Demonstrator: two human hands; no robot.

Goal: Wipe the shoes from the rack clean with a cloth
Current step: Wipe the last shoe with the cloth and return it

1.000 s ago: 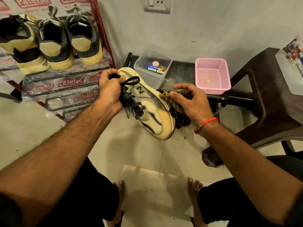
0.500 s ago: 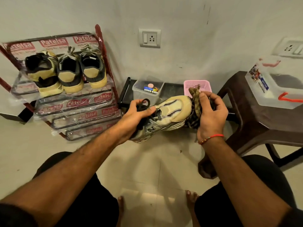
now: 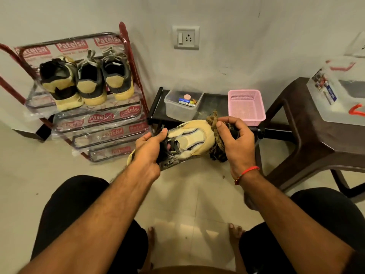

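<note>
Head view: left hand [image 3: 149, 150] grips a cream sneaker [image 3: 190, 138] at the laced heel end, fingers curled round it, thumb on top. Sneaker is held in the air at centre frame, lying roughly sideways, toe toward 3 o'clock. Right hand [image 3: 236, 142] is curled round a brown patterned cloth [image 3: 216, 135], pressing it against the sneaker's toe; cloth bunches above and below the toe. Red thread bracelet [image 3: 246, 172] on the right wrist.

At 10 o'clock, red metal shoe rack [image 3: 126, 62] wrapped in printed plastic, against the wall. Top shelf carries three shoes heel-out: a black-and-cream sneaker [image 3: 59, 84], then a pair of grey-and-yellow sneakers [image 3: 103, 80] just beside it, all touching side by side. Lower shelves show only plastic wrap.

At 12 o'clock, low black stand [image 3: 213, 103] with a clear plastic tub [image 3: 182, 104] of small items and a pink basket [image 3: 245, 104]. Wall socket [image 3: 186, 37] above. At 3 o'clock, dark brown plastic stool [image 3: 308, 135] carrying a clear lidded container [image 3: 339, 91]. Tiled floor [image 3: 59, 175] below; bare feet at 6 o'clock, knees in black shorts on both sides.
</note>
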